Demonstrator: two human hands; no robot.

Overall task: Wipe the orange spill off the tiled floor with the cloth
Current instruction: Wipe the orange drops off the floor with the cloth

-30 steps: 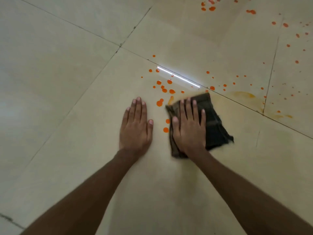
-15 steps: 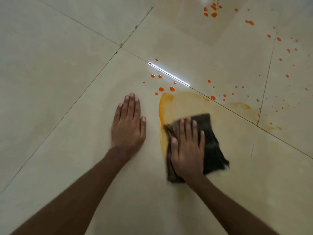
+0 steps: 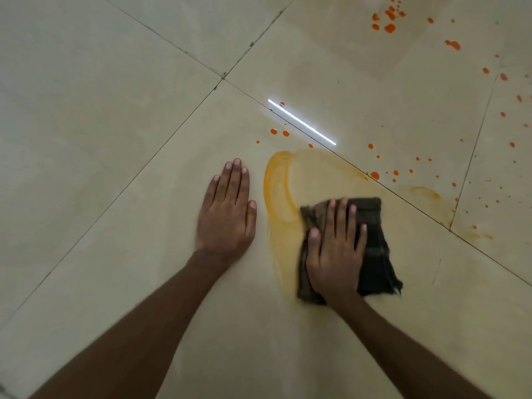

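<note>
A dark folded cloth (image 3: 374,249) lies flat on the beige tiled floor (image 3: 115,139). My right hand (image 3: 335,249) presses down on its left half, fingers spread. My left hand (image 3: 227,214) rests flat on the bare tile to the left of it, holding nothing. A curved orange smear (image 3: 277,191) runs between the two hands and arcs above the cloth. Orange drops (image 3: 277,131) dot the tile beyond the smear. More orange drops (image 3: 384,20) are scattered toward the far right.
Dark grout lines (image 3: 223,77) cross the floor diagonally. A bright strip of reflected light (image 3: 302,122) lies along one grout line. A fainter smear (image 3: 426,192) marks the tile to the right of the cloth.
My right hand dragged the cloth toward me and a little to the right over several drops, leaving a curved orange smear where they were. My left hand stayed flat on the tile.
</note>
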